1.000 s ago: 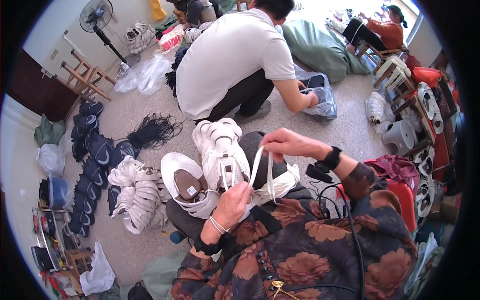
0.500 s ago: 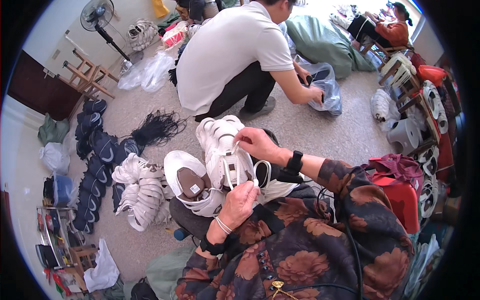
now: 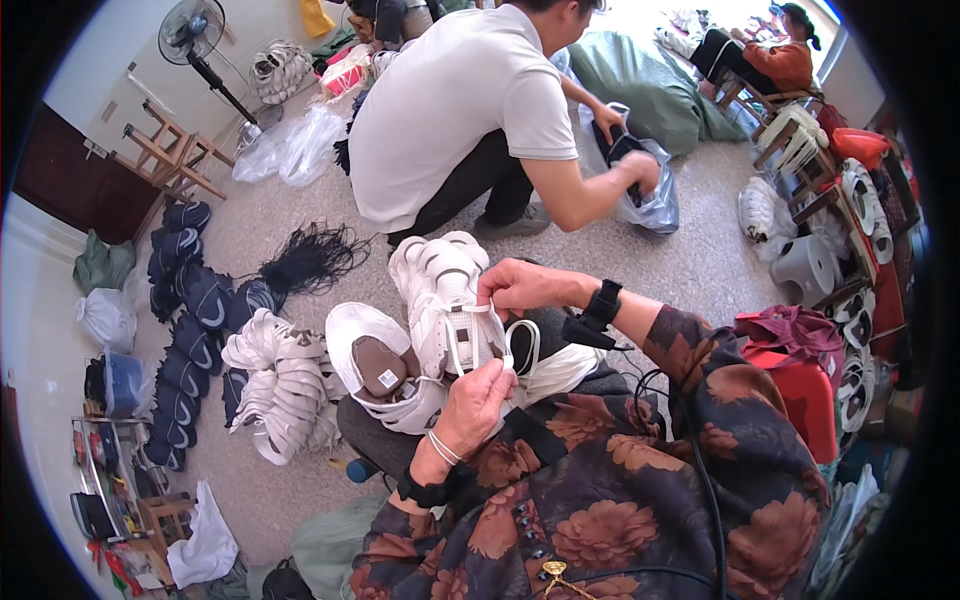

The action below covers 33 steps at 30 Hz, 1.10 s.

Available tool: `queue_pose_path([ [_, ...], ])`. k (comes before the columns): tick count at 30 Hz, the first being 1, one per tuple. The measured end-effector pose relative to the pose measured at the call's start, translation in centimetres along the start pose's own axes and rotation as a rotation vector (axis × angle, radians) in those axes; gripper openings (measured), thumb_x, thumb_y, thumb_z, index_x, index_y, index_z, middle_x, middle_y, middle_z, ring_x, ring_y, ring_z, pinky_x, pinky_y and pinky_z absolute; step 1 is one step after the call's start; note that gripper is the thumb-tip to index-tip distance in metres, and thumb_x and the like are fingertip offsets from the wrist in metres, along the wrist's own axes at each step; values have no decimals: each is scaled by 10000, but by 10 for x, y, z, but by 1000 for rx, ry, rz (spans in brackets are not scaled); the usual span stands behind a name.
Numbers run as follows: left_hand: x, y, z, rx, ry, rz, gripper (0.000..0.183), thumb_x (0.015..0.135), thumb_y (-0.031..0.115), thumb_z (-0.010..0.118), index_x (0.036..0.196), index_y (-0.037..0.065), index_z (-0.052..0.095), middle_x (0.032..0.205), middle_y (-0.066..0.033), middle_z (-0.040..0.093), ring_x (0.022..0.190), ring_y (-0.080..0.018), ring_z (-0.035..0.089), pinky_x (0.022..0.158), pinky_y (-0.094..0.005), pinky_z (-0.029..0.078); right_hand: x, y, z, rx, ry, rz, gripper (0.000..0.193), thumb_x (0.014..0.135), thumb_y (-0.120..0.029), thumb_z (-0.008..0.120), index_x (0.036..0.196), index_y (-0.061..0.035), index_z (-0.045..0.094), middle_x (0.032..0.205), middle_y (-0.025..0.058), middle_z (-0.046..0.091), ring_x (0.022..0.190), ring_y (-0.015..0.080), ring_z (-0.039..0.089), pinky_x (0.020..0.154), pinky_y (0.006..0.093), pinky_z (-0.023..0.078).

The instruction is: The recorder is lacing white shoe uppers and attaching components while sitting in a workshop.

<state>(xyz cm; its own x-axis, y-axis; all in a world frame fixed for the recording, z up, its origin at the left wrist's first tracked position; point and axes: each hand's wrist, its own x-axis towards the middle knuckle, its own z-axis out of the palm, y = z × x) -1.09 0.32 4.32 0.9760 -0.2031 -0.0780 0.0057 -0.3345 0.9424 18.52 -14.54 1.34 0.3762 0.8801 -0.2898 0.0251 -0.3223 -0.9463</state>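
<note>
A stack of white shoe uppers [image 3: 438,262] lies across my lap. On its nearest upper, a white shoelace [image 3: 463,345] runs through the eyelets and hangs in a loop. My right hand [image 3: 530,285] is closed in a pinch on the lace at the upper's right edge. Lower down, my left hand [image 3: 476,405] is closed too, thumb and finger pinching a part of the white lace. Left of the stack, another white upper [image 3: 345,325] lies with its brown lining and a small white label showing. Loose white laces [image 3: 565,372] lie over my right thigh.
A bundle of white uppers [image 3: 275,385] and rows of dark blue uppers [image 3: 190,345] lie on the floor to the left. Ahead, a co-worker in a pale shirt [image 3: 450,120] squats by a clear plastic bag [image 3: 660,205]. A red stool [image 3: 795,400] stands at my right.
My right hand has shifted slightly right and down, drawing the lace; my left hand has barely moved. The co-worker's nearer hand has risen, blurred, above the bag.
</note>
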Motion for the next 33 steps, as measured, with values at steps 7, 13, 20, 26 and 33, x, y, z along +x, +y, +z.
queue_pose_path([
  [7,-3,4,-1,-44,-3,-1,272,1052,197,473,912,-6,586,752,-69,607,720,-163,598,679,-297,472,29,11,6,-97,468,-233,184,872,-122,569,983,-8,662,810,67,617,762,174,607,664,310,488],
  [13,-10,16,-8,-373,-126,-101,289,1062,226,477,943,6,621,741,-1,586,692,-84,551,659,-246,449,65,16,12,-544,619,-314,448,872,-390,690,1124,-30,602,1119,191,557,1021,376,594,895,454,478],
  [20,-38,29,-10,-659,-403,-217,313,1067,275,486,967,21,640,691,37,522,616,-37,474,551,-186,366,77,20,26,-494,738,-363,258,913,-284,650,995,-48,585,1021,162,537,949,383,597,817,468,487],
  [26,-58,38,-24,-903,-455,-306,332,1032,233,532,919,-60,641,768,-24,565,661,-111,513,752,-261,417,85,24,25,-545,741,-445,226,905,-242,678,945,-52,564,990,137,536,890,352,601,772,435,500],
  [33,-92,32,-32,-1002,-366,-283,334,1016,231,540,871,-48,651,759,-49,575,718,-146,520,880,-350,420,87,30,26,-528,669,-553,228,905,-231,674,1012,-48,590,1012,141,552,936,344,601,811,429,503],
])
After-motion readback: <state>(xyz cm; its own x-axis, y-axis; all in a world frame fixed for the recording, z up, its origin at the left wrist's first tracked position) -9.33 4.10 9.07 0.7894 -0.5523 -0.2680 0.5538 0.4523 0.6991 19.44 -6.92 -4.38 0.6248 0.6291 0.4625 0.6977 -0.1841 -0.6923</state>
